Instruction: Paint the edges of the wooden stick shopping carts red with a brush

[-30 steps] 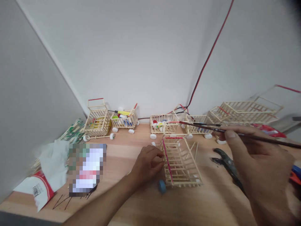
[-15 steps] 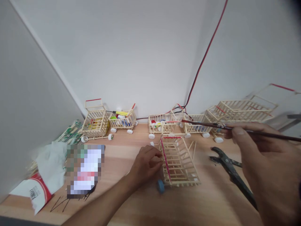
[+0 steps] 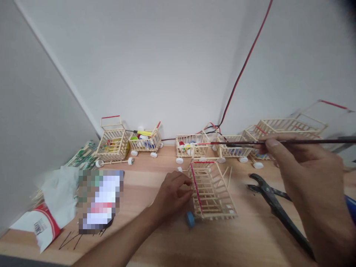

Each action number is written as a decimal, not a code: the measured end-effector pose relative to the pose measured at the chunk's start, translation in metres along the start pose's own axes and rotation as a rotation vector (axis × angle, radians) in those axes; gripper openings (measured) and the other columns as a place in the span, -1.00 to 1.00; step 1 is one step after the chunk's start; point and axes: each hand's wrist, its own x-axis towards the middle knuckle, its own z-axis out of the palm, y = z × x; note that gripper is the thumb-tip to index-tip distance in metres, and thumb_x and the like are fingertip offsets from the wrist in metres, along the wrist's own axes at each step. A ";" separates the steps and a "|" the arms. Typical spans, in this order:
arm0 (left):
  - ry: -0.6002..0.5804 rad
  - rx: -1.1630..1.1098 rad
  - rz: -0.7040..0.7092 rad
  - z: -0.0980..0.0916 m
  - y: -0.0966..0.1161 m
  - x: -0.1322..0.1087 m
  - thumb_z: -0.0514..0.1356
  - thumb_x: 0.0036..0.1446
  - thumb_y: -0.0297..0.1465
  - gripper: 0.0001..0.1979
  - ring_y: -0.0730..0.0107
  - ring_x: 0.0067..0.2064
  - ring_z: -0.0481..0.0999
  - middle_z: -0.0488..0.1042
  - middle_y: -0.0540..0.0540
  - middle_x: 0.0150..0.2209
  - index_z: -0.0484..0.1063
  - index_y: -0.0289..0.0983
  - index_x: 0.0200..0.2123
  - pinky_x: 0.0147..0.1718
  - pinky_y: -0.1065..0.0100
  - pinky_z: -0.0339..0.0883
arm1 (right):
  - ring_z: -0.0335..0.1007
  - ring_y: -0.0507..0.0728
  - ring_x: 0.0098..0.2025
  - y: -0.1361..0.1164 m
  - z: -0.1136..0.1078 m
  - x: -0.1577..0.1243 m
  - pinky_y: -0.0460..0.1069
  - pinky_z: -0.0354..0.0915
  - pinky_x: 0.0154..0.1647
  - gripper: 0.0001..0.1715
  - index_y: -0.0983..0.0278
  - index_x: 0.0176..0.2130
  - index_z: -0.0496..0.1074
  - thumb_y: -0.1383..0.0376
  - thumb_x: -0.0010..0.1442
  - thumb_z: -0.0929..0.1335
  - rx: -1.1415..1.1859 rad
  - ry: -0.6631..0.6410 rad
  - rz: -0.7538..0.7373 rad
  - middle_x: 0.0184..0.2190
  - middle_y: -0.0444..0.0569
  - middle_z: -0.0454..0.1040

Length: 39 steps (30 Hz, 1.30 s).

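The right hand [image 3: 308, 174] pinches the brush [image 3: 239, 143], a little higher and further left than half a second ago; the brush (its handle sloped down rightward then) is now almost level. The cart [image 3: 205, 190] stays mid-tabletop [image 3: 222, 244], short of the small carts [image 3: 191, 145] along the back edge. The left hand [image 3: 174, 189], fingers curled, remains at the cart's left side; whether it pinches a bar, I cannot tell.

Right hand [image 3: 307, 168] holding brush [image 3: 239, 143]; left hand [image 3: 172, 192] touching cart [image 3: 210, 193].
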 end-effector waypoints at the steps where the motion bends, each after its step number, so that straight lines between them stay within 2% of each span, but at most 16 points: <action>1: 0.000 -0.003 0.000 0.000 0.000 0.000 0.26 0.09 -0.47 -0.94 0.23 -0.18 0.46 0.54 -0.09 -0.28 0.44 -0.25 -0.31 -0.17 0.26 0.29 | 0.49 0.06 -0.39 0.001 -0.001 0.001 -0.04 0.42 -0.36 -0.74 0.19 -0.31 0.55 0.08 0.05 0.42 -0.003 0.004 -0.006 -0.44 -0.11 0.55; 5: 0.010 -0.021 0.005 0.000 -0.001 0.001 0.25 0.10 -0.44 -0.95 0.23 -0.19 0.46 0.54 -0.09 -0.29 0.43 -0.25 -0.32 -0.18 0.25 0.31 | 0.48 0.03 -0.41 0.005 -0.007 0.003 -0.06 0.42 -0.31 -0.77 0.21 -0.31 0.56 0.14 0.05 0.41 -0.005 0.011 -0.017 -0.47 -0.12 0.54; 10: 0.013 -0.026 0.000 0.000 -0.002 0.000 0.23 0.11 -0.43 -0.96 0.22 -0.18 0.47 0.54 -0.10 -0.29 0.42 -0.23 -0.33 -0.18 0.24 0.32 | 0.51 0.06 -0.36 0.005 -0.011 0.002 -0.03 0.43 -0.29 -0.77 0.18 -0.30 0.55 0.12 0.05 0.41 -0.028 0.034 -0.019 -0.42 -0.11 0.56; 15: 0.014 -0.033 0.007 0.000 -0.001 0.000 0.23 0.11 -0.43 -0.96 0.21 -0.18 0.46 0.55 -0.10 -0.29 0.42 -0.24 -0.33 -0.17 0.22 0.32 | 0.50 0.04 -0.37 0.007 -0.009 -0.002 -0.07 0.39 -0.36 -0.74 0.18 -0.26 0.54 0.10 0.08 0.41 -0.022 0.011 -0.077 -0.40 -0.11 0.56; 19: 0.017 -0.036 0.009 0.000 -0.002 0.000 0.23 0.11 -0.43 -0.96 0.22 -0.18 0.47 0.55 -0.10 -0.28 0.42 -0.23 -0.32 -0.16 0.23 0.32 | 0.49 0.02 -0.32 0.009 -0.007 -0.005 -0.08 0.38 -0.31 -0.77 0.17 -0.27 0.54 0.11 0.10 0.40 0.005 -0.027 -0.115 -0.35 -0.13 0.55; 24: 0.006 -0.037 0.003 0.001 -0.003 0.000 0.23 0.09 -0.45 -0.93 0.21 -0.16 0.47 0.55 -0.11 -0.27 0.43 -0.24 -0.31 -0.16 0.22 0.32 | 0.48 0.02 -0.38 0.008 -0.014 -0.005 -0.08 0.36 -0.36 -0.80 0.15 -0.27 0.54 0.13 0.10 0.40 -0.100 -0.019 -0.174 -0.41 -0.15 0.55; 30: 0.005 -0.034 -0.001 0.000 -0.002 0.001 0.22 0.12 -0.40 -0.96 0.21 -0.19 0.47 0.55 -0.11 -0.29 0.42 -0.24 -0.33 -0.18 0.23 0.32 | 0.49 0.03 -0.34 0.004 -0.014 -0.010 -0.07 0.39 -0.31 -0.80 0.16 -0.27 0.54 0.15 0.09 0.41 -0.064 -0.011 -0.175 -0.36 -0.14 0.55; 35: 0.004 -0.024 -0.013 0.000 -0.001 0.001 0.21 0.12 -0.40 -0.97 0.21 -0.18 0.47 0.54 -0.10 -0.29 0.42 -0.22 -0.33 -0.17 0.23 0.32 | 0.50 0.08 -0.26 0.009 -0.012 -0.010 0.03 0.37 -0.16 -0.78 0.16 -0.23 0.53 0.14 0.12 0.38 -0.070 -0.037 -0.200 -0.31 -0.12 0.55; 39: 0.005 -0.029 -0.005 0.000 -0.002 0.001 0.22 0.11 -0.42 -0.97 0.20 -0.17 0.46 0.55 -0.11 -0.28 0.42 -0.23 -0.33 -0.17 0.23 0.31 | 0.49 0.06 -0.33 0.009 -0.015 -0.007 -0.02 0.37 -0.27 -0.79 0.17 -0.27 0.53 0.13 0.10 0.40 -0.105 -0.024 -0.201 -0.37 -0.13 0.55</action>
